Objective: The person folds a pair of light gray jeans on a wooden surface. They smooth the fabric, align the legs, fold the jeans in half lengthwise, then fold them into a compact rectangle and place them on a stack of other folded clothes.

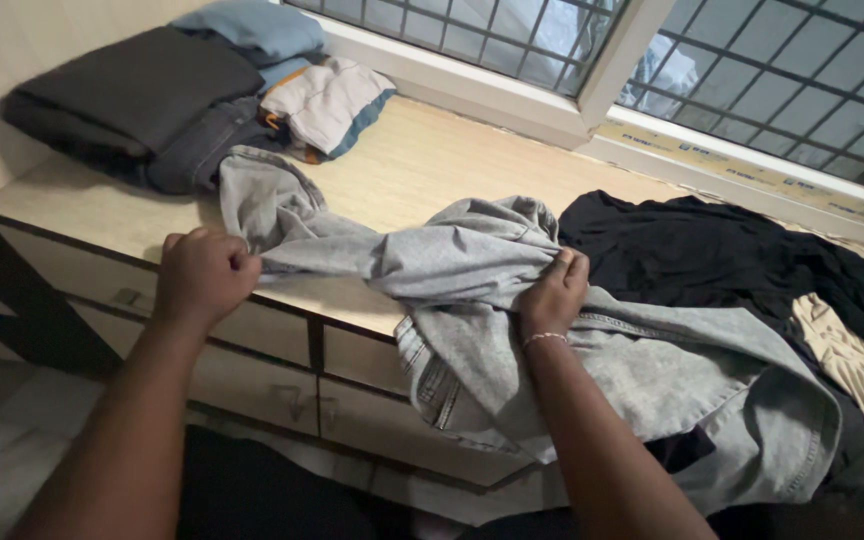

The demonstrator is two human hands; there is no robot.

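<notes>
Light grey denim garment [512, 300] sprawled across the pale wooden ledge [402, 170], one leg stretched out toward 10 o'clock, the bulk heaped toward 4 o'clock and hanging over the front edge. Left hand [202, 275] at 9 o'clock, fist closed, fingers pressed together and pinching the grey cloth where the stretched leg narrows. Right hand [555, 290] near centre, fingers curled and clamped on a bunched fold of the same garment; thin beaded bracelet [544, 339] on that wrist. Cloth pulled taut between the two hands, a twisted ridge running from one grip to the other.

Black garment [732, 250] lying crumpled at 3 o'clock, touching the grey denim and partly under it. Cream cloth [862, 380] at 4 o'clock, just beside the black one, trailing toward the frame edge. Folded stack at 11 o'clock: dark grey folded piece [112, 90] on top, dark jeans [202, 150] beneath it, a blue folded piece [252, 25] behind against the wall, and a quilted off-white item with teal edging [327, 105] just beside them. End of the grey leg close to the dark jeans, whether touching not clear.

Window with metal grille [752, 70] along 12 to 2 o'clock behind the ledge. Drawer fronts [282, 370] with dark trim below the ledge at 7 o'clock.
</notes>
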